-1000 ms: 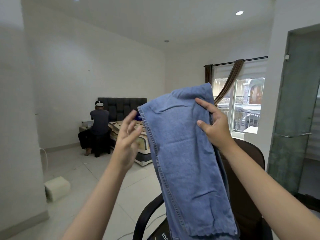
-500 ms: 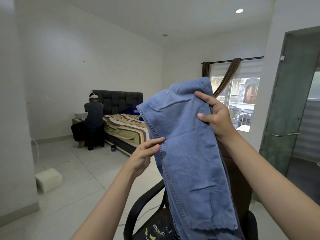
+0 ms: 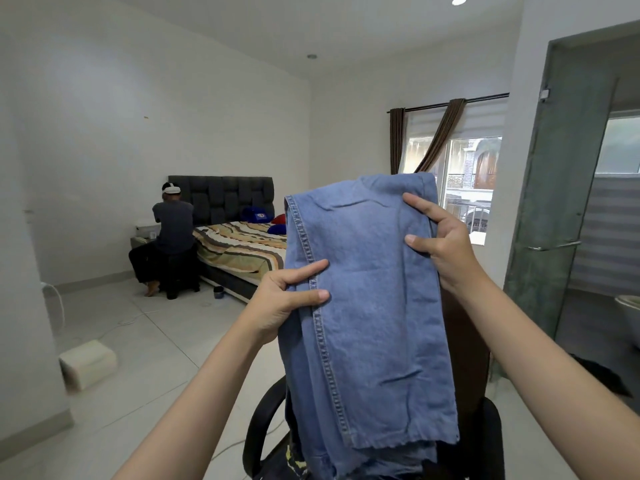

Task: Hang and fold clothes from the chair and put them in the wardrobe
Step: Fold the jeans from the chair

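A pair of light blue jeans hangs folded lengthwise in front of me, above the black office chair. My left hand pinches the stitched left seam about halfway down. My right hand grips the upper right edge, thumb and forefinger on the front of the cloth. The lower end of the jeans drops onto dark clothing with yellow print on the chair seat. The chair's brown backrest shows behind the denim. No wardrobe is in view.
A bed with a striped cover stands against the far wall, and a person sits beside it, back turned. A white box and a cable lie on the tiled floor at left. A glass door stands at right.
My left hand has come down from beside the top corner of the jeans and taken hold of the left seam lower down. The view has dropped and turned slightly left.
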The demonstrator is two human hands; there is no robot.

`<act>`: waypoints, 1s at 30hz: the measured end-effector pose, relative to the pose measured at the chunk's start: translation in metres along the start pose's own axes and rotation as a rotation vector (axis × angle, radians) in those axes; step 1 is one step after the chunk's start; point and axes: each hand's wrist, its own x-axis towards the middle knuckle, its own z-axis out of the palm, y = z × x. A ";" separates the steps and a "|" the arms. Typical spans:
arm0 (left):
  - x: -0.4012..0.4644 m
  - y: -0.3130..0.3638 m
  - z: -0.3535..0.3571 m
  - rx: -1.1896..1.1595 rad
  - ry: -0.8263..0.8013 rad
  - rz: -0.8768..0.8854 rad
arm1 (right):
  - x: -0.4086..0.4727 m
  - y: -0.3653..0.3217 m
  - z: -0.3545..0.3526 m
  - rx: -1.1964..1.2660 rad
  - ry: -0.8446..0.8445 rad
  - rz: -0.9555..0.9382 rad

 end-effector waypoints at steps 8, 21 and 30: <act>0.011 0.031 0.005 -0.020 -0.029 -0.060 | 0.001 0.011 -0.009 0.075 0.010 0.021; 0.041 0.086 -0.011 -0.004 0.120 0.057 | -0.089 0.059 0.045 0.170 -0.010 0.039; 0.038 0.090 -0.044 0.175 0.131 -0.022 | -0.073 0.033 0.069 0.130 -0.037 -0.025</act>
